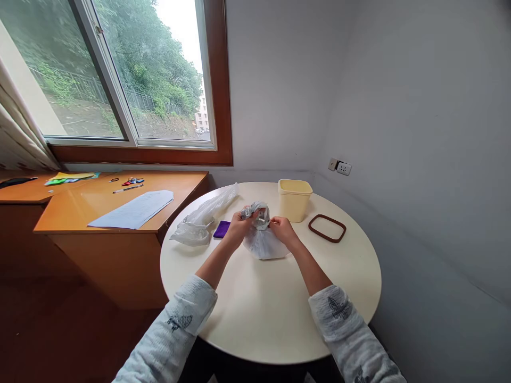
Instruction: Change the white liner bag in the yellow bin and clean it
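A filled translucent plastic bag (264, 246) stands on the round white table, its neck gathered and twisted at the top. My left hand (238, 227) is closed around the left side of the gathered neck. On the right side, my right hand (282, 229) pinches the plastic at the neck. What is inside the bag cannot be made out. Just left of my left hand lies a folded purple cloth (221, 229). Behind my right hand stands a cream plastic bin (294, 201) without a rim ring.
A crumpled clear plastic bag (203, 218) lies at the table's left. A brown rounded frame (327, 228) rests at the right. The round table (263, 314) adjoins a wooden desk (99, 213) holding papers (133, 209), a pen (128, 189) and keys (133, 181).
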`<action>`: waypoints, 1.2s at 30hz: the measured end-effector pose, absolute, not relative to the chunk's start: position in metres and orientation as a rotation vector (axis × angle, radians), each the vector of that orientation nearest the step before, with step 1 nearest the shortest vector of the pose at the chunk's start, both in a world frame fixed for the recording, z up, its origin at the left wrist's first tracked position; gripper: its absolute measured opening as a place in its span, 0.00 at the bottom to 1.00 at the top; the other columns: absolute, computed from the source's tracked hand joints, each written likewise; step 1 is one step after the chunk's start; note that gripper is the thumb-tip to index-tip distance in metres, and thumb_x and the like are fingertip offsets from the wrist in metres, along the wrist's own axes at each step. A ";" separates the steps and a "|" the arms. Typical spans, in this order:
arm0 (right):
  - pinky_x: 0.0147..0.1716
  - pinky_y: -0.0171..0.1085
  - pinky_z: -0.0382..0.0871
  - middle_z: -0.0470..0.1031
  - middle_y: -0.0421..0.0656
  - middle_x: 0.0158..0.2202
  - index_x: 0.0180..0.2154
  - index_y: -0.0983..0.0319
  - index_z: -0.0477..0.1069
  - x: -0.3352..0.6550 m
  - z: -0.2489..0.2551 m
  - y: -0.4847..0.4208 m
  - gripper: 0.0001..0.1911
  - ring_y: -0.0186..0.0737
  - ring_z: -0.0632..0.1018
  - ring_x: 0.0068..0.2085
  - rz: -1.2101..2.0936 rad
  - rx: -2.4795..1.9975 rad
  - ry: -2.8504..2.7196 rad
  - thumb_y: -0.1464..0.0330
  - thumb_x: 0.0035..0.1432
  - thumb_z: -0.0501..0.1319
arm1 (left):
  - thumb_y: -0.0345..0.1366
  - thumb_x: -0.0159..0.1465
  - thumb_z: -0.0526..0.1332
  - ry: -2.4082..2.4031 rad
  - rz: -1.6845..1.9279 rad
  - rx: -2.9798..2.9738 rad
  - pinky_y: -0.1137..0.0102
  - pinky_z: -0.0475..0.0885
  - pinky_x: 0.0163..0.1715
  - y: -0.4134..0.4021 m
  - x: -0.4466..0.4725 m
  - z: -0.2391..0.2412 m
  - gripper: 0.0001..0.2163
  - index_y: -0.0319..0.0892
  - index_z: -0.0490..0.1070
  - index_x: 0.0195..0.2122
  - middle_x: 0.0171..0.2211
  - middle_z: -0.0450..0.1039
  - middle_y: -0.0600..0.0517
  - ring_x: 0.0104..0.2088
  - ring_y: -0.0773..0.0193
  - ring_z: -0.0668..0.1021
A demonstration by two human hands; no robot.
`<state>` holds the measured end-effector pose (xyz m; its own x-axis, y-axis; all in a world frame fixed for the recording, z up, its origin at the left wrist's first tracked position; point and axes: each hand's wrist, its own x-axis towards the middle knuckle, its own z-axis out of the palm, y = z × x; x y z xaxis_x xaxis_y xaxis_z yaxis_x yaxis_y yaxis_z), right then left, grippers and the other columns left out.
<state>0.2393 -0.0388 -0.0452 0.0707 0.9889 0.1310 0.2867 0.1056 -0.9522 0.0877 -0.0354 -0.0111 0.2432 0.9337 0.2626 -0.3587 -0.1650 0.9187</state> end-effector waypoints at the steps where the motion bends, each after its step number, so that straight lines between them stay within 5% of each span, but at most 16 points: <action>1: 0.22 0.31 0.52 0.63 0.36 0.19 0.23 0.62 0.65 0.239 -0.046 -0.039 0.10 0.30 0.60 0.22 0.922 -1.358 -1.396 0.62 0.45 0.53 | 0.43 0.48 0.68 0.632 1.286 1.229 0.70 0.67 0.34 -0.036 0.087 -0.011 0.14 0.37 0.73 0.29 0.27 0.72 0.52 0.30 0.65 0.73; 7: 0.23 0.31 0.55 0.65 0.37 0.20 0.23 0.63 0.65 0.238 -0.049 -0.037 0.11 0.31 0.63 0.24 0.894 -1.289 -1.407 0.61 0.46 0.55 | 0.47 0.55 0.63 0.657 1.295 1.311 0.69 0.67 0.35 -0.029 0.084 -0.019 0.16 0.38 0.73 0.32 0.29 0.73 0.50 0.31 0.63 0.74; 12: 0.27 0.33 0.62 0.70 0.39 0.26 0.35 0.62 0.68 0.237 -0.045 -0.041 0.15 0.34 0.69 0.27 0.843 -1.248 -1.351 0.59 0.48 0.57 | 0.50 0.57 0.59 0.731 1.274 1.338 0.68 0.67 0.38 -0.025 0.084 -0.022 0.18 0.40 0.73 0.36 0.34 0.74 0.50 0.36 0.59 0.74; 19: 0.47 0.42 0.64 0.68 0.44 0.50 0.51 0.54 0.65 0.228 -0.033 -0.055 0.28 0.43 0.69 0.50 0.698 -1.118 -1.715 0.58 0.48 0.63 | 0.48 0.55 0.62 0.723 1.273 1.312 0.68 0.65 0.46 -0.028 0.086 -0.017 0.20 0.41 0.69 0.45 0.45 0.72 0.48 0.49 0.56 0.71; 24: 0.45 0.45 0.64 0.73 0.42 0.41 0.43 0.53 0.71 0.218 -0.037 -0.056 0.17 0.44 0.73 0.43 0.540 -1.147 -1.822 0.63 0.49 0.62 | 0.44 0.56 0.63 0.646 1.161 1.429 0.67 0.63 0.49 -0.037 0.087 -0.008 0.20 0.41 0.69 0.48 0.47 0.71 0.47 0.50 0.56 0.70; 32: 0.39 0.41 0.66 0.76 0.43 0.36 0.35 0.59 0.73 0.223 -0.039 -0.052 0.10 0.43 0.74 0.39 0.533 -1.219 -1.593 0.63 0.50 0.59 | 0.39 0.50 0.69 0.809 1.128 1.557 0.61 0.57 0.56 -0.036 0.066 -0.014 0.34 0.50 0.60 0.58 0.53 0.65 0.45 0.58 0.53 0.62; 36: 0.41 0.39 0.65 0.76 0.45 0.36 0.35 0.62 0.72 0.223 -0.038 -0.047 0.14 0.42 0.74 0.39 0.511 -1.184 -1.415 0.59 0.51 0.58 | 0.40 0.49 0.69 0.854 1.039 1.407 0.59 0.62 0.52 -0.035 0.058 -0.033 0.44 0.52 0.45 0.64 0.53 0.63 0.42 0.54 0.54 0.67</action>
